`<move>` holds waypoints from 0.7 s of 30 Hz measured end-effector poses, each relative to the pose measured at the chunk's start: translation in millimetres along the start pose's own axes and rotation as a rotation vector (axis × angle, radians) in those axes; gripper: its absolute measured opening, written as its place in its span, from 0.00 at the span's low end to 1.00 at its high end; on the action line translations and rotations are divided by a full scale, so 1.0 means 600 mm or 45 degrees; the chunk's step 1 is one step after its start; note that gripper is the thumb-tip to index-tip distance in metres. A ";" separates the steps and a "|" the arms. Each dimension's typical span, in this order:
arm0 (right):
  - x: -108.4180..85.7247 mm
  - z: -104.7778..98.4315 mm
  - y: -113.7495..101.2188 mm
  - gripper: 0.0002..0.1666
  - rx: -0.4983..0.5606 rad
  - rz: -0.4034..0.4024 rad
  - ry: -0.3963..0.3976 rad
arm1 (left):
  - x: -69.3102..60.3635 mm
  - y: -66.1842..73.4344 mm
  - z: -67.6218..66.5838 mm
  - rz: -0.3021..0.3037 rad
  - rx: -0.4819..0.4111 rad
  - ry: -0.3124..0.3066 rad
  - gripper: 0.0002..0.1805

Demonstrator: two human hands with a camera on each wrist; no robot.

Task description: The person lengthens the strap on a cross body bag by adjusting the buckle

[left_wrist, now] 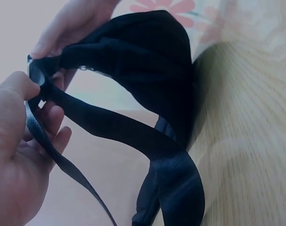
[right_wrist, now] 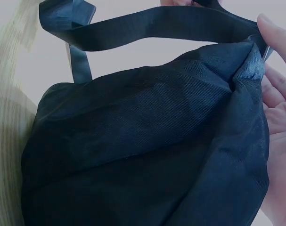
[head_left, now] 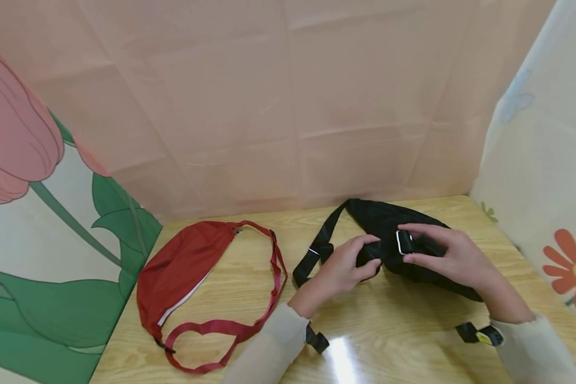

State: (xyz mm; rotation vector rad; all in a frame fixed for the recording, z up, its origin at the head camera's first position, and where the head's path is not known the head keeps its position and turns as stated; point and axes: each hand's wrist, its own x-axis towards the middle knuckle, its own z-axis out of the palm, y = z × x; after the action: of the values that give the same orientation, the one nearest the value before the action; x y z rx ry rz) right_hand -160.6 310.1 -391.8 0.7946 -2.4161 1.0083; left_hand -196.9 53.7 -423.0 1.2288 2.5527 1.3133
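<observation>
A black waist bag (head_left: 381,213) with a long black strap (head_left: 322,237) stands on the table, right of centre. Black webbing is gripped between the thumb and fingers of my left hand (head_left: 343,269), left of the bag's body. My right hand (head_left: 456,258) pinches a silver rectangular metal buckle (head_left: 399,243) at the bag's strap end. In the left wrist view the two hands meet closely around the webbing, and a thin strap length (left_wrist: 67,165) hangs from the left fingers. The bag's body (right_wrist: 147,117) fills much of the right wrist view.
A red waist bag (head_left: 187,266) with a white zip lies at the table's left, its red strap (head_left: 274,288) looped toward the middle. The wooden table (head_left: 374,330) meets a pink backdrop (head_left: 288,106) behind. Printed flower sheets (head_left: 533,176) flank it.
</observation>
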 end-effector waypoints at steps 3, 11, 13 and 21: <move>-0.001 0.000 -0.001 0.39 0.026 0.011 -0.003 | 0.002 -0.001 0.001 0.007 -0.037 -0.022 0.23; 0.001 0.000 -0.002 0.40 0.050 -0.025 -0.012 | 0.009 0.007 0.004 -0.025 0.206 -0.136 0.28; 0.001 0.001 -0.003 0.40 0.067 -0.026 -0.022 | 0.010 0.009 0.005 -0.009 0.310 -0.131 0.29; 0.001 0.002 -0.005 0.39 0.081 0.002 -0.028 | 0.014 0.008 0.009 0.012 0.484 -0.124 0.27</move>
State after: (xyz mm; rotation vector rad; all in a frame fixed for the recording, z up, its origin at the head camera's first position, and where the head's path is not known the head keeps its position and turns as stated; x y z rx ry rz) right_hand -159.0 307.2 -390.7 0.8297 -2.4135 1.0876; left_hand -197.7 64.8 -420.6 1.3173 2.8098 0.7647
